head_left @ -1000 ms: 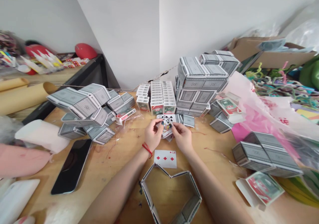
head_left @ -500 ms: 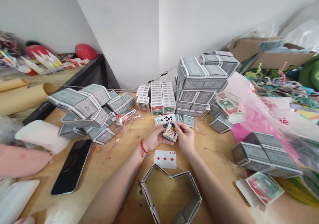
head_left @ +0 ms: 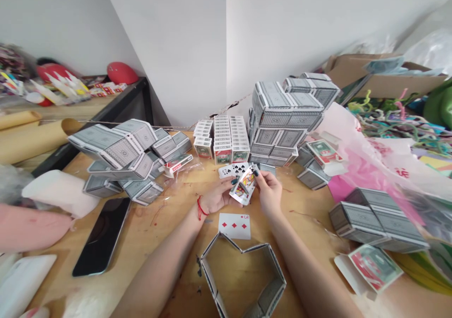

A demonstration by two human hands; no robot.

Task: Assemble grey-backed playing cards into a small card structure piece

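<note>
Between my two hands is a face playing card (head_left: 243,191), tilted and slightly curved, with its picture side up. My left hand (head_left: 219,196) is closed round its lower left side. My right hand (head_left: 269,188) pinches its upper right corner between thumb and fingers. Just behind lie spade cards (head_left: 229,170), fanned face up on the table. A three of diamonds (head_left: 234,226) lies flat in front of my hands. Closer to me stands a heart-shaped ring (head_left: 254,248) built from folded cards, between my forearms.
Stacked blocks of folded cards stand left (head_left: 123,153) and right (head_left: 282,115). Rows of card boxes (head_left: 222,141) stand at the back. A black phone (head_left: 102,237) lies left. An opened card box (head_left: 377,266) and a pink plastic bag (head_left: 367,153) are at right.
My right hand has moved slightly right and pulled the card's corner outward and up. More of the card's picture shows now. My left hand has barely moved.
</note>
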